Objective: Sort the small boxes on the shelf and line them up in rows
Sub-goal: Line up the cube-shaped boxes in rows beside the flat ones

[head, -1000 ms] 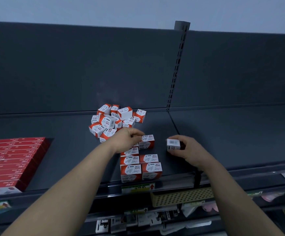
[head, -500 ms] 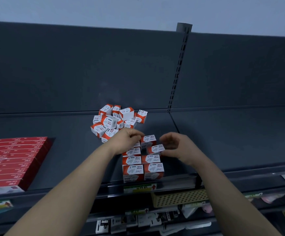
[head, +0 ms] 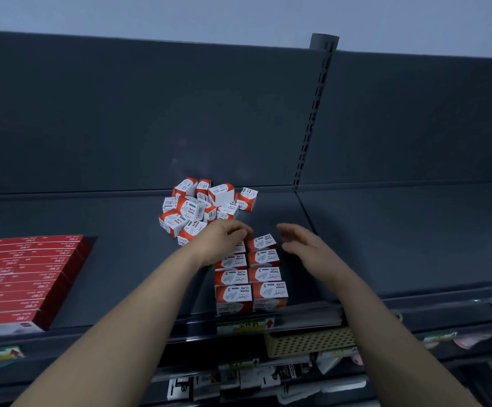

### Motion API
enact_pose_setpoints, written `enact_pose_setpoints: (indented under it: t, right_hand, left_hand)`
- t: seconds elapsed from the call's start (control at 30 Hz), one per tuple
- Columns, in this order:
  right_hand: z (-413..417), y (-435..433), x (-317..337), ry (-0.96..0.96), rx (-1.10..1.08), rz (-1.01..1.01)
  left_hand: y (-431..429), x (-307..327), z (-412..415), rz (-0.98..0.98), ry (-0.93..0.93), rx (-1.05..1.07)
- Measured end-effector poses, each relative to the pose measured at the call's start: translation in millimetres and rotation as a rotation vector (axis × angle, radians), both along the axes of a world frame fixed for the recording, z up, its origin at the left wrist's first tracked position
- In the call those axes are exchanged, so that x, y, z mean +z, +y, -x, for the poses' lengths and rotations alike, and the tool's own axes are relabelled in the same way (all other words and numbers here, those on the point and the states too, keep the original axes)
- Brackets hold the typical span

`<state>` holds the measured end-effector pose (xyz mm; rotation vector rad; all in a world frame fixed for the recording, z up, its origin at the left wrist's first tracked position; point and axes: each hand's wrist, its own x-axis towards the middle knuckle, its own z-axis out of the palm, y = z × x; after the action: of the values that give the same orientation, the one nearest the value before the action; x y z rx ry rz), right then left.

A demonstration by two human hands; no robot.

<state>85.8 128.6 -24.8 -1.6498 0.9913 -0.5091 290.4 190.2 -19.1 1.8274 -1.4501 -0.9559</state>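
Small red-and-white paper clip boxes lie in a loose pile (head: 202, 208) at the back of the dark shelf (head: 127, 259). In front of it, several boxes stand in two neat rows (head: 250, 274) that run up to the shelf's front edge. My left hand (head: 224, 240) sits at the far end of the left row, its fingers curled over the last box there, which is mostly hidden. My right hand (head: 300, 245) hovers just right of the right row's far boxes (head: 262, 242), fingers relaxed and holding nothing.
A stack of flat red boxes (head: 24, 277) fills the shelf's left end. A slotted upright (head: 312, 127) splits the back panel, with bare shelf (head: 400, 239) to its right. Below the front edge are a price label (head: 244, 324), a beige perforated basket (head: 306, 343) and more goods.
My right hand brought a box in from the right, set it into the right row and let go; it is now open beside the row. My left hand stayed at the far end.
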Motion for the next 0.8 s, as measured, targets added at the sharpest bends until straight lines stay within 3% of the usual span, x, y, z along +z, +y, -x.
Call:
enact_pose_setpoints:
  t: [0.13,0.43,0.57,0.7,0.8]
  right_hand:
    - [-8.9,7.9,-2.2,-0.055,0.037,-0.133]
    - [-11.3,7.5,-3.3,0.008,0.084,-0.015]
    - [-17.4,-5.1,0.2,0.043,0.059,0.075]
    - [-36.2,-20.3,8.9,0.095,0.040,0.212]
    - [-59.2,-30.9,17.5,0.127,0.080,0.286]
  left_hand:
    - [12.1,-5.4,-6.3,0.070,0.057,0.118]
    - [29.7,-17.8,2.2,0.062,0.083,0.125]
    - [31.9,-8.1,-11.5,0.168,0.045,0.217]
    - [23.9,1.4,-40.7,0.339,-0.105,0.514]
    - [14.8,2.0,-61.0,0.202,-0.314,0.613]
